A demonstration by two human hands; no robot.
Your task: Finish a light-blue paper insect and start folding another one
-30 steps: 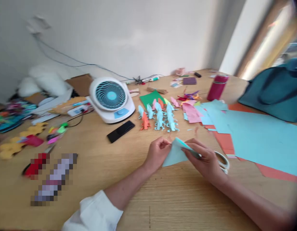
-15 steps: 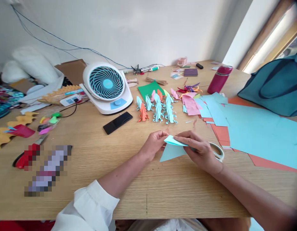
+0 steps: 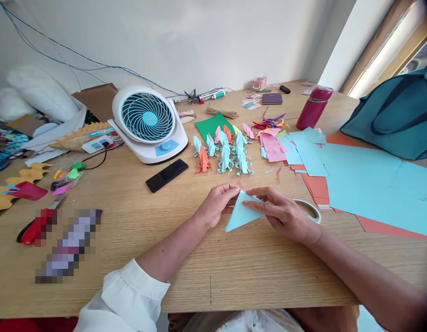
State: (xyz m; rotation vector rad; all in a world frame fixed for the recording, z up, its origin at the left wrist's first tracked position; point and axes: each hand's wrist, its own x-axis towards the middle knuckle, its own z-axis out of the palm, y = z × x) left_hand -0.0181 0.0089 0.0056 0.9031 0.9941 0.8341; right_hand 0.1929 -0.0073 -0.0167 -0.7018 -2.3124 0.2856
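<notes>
Folded paper (image 3: pixel 243 212): nearer the person than the fan (image 3: pixel 149 122) and to its right, between the two hands; whether it rests on the table (image 3: pixel 189 276) cannot be told.
Paper's look: pale blue and matte, folded into a triangle with crisp, straight edges; one sharp corner points toward the person and to the left, the top corner sits by the left fingertips, and the right corner is covered by fingers.
Left hand (image 3: pixel 215 205): nearly closed, thumb and fingers pinching the paper's upper left edge.
Right hand (image 3: pixel 289 216): partly closed on the paper, one long finger laid across its face.
Pale handle loop (image 3: pixel 317 214): right of the fan and nearer the person, just beyond the right hand; whether gripped, cannot tell.
Paper figures (image 3: pixel 225 157): right of the fan, standing in rows, mostly pale blue.
Black phone (image 3: pixel 167 175): just in front of the fan.
</notes>
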